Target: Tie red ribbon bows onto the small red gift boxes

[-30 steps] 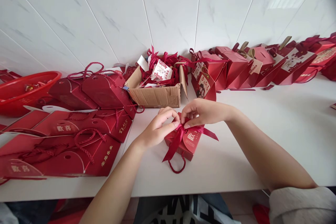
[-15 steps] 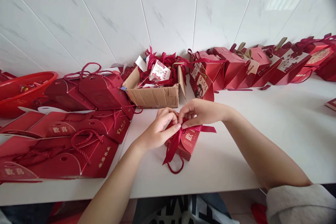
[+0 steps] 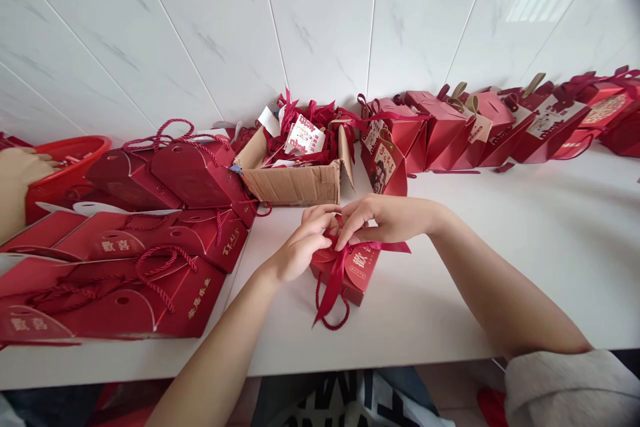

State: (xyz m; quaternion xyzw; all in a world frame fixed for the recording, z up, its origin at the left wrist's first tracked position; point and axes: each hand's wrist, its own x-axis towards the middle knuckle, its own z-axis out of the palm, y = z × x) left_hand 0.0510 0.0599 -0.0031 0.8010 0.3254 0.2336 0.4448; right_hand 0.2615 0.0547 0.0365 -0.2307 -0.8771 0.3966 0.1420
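Note:
A small red gift box lies on the white table in front of me, with gold characters on its lid and a twisted red cord handle towards me. Dark red satin ribbon crosses it, one tail hanging forward and another stretching right. At the ribbon's crossing, the fingers of my right hand are closed in a pinch. My left hand curls in from the left, its fingers bent together at the ribbon by the box's far left corner. The fingertips of both hands partly cover the knot.
A cardboard box of ribbons and cards stands behind. Red gift boxes line the wall at right; corded red boxes lie at left. Far left, another person's hand is at a red basin.
My right fingers have shifted slightly left over the knot, and my left thumb has drawn back from it. The front ribbon tail moved slightly. Another person's hand has appeared at the basin.

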